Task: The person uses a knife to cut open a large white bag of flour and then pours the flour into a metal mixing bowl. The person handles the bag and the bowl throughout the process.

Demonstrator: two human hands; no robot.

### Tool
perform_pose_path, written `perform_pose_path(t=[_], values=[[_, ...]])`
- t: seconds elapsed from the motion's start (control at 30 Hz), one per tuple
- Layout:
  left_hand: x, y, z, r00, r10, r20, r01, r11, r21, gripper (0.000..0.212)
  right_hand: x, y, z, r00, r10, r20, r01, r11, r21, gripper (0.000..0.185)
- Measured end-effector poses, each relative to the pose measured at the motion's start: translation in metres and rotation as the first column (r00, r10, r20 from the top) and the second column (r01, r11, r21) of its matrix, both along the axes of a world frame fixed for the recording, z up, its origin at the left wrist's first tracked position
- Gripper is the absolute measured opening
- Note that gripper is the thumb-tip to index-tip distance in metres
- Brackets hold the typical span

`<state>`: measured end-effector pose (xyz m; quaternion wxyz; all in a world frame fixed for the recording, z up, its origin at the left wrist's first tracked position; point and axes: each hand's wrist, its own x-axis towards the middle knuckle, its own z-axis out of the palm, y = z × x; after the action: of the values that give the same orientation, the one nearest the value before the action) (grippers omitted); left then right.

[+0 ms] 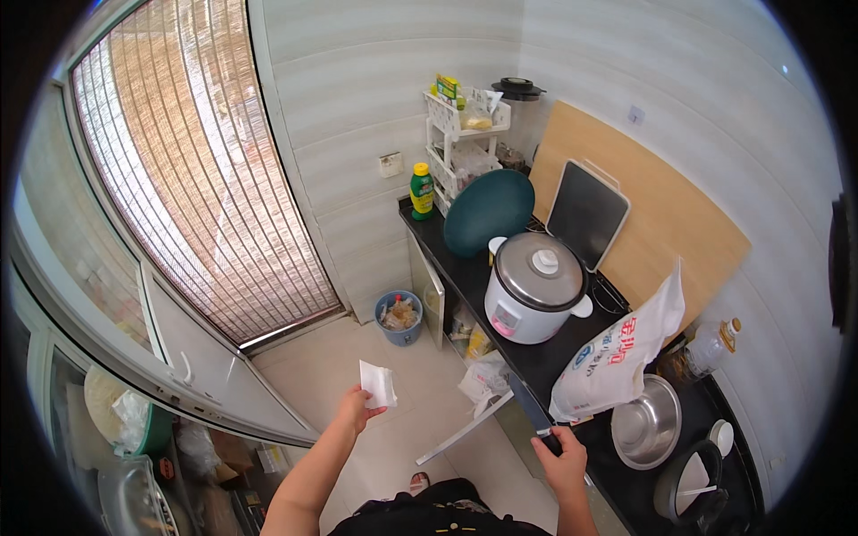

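Note:
In my left hand [360,407] is a folded white paper towel [377,384], held out over the tiled floor. My right hand [562,455] grips the black handle of a kitchen knife [533,405]. The knife's broad dark blade points away from me, beside the edge of the black counter [469,285]. Just past the knife, a white woven sack [620,358] bearing printed writing leans on the counter. A stainless steel bowl [645,423] sits to the right of the sack. Farther along stands a white rice cooker [529,301] with its metal lid on.
Cabinet doors [462,429] hang open below the counter. A blue trash bin [399,320] holding waste stands by the wall. Behind the cooker are a green round board [489,213] and a white plastic rack [462,134]. An oil bottle [707,348] and a dark pot [685,484] stand at right.

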<state>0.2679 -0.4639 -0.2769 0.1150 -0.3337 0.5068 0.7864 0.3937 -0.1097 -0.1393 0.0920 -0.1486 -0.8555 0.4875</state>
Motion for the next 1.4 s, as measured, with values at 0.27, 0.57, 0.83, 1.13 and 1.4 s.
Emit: perform_pose_path(t=[0.27, 0.57, 0.83, 1.13, 1.4], values=[[-0.042, -0.034, -0.05, 0.999, 0.033, -0.02, -0.034, 0.999, -0.029, 0.047, -0.038, -0.027, -0.032, 1.0, 0.022, -0.007, -0.021, 0.997, 0.072, 0.029], [-0.17, -0.051, -0.112, 0.985, 0.112, 0.132, -0.102, 0.992, -0.079, 0.044, -0.093, -0.085, -0.047, 0.993, -0.109, 0.039, 0.106, 0.991, 0.076, 0.026], [-0.36, -0.063, -0.201, 0.999, 0.003, -0.046, -0.007, 0.995, -0.099, 0.037, -0.129, -0.131, -0.072, 0.961, -0.26, 0.089, 0.236, 0.947, 0.218, 0.03], [-0.405, -0.118, -0.294, 0.836, -0.46, 0.3, 0.546, 0.629, -0.553, 0.047, -0.171, -0.153, -0.074, 0.938, -0.33, 0.107, 0.301, 0.928, 0.22, 0.031], [-0.359, -0.132, -0.283, 0.762, -0.49, 0.424, 0.626, 0.389, -0.676, 0.046, -0.163, -0.15, -0.061, 0.909, -0.414, 0.041, 0.407, 0.906, 0.117, 0.024]])
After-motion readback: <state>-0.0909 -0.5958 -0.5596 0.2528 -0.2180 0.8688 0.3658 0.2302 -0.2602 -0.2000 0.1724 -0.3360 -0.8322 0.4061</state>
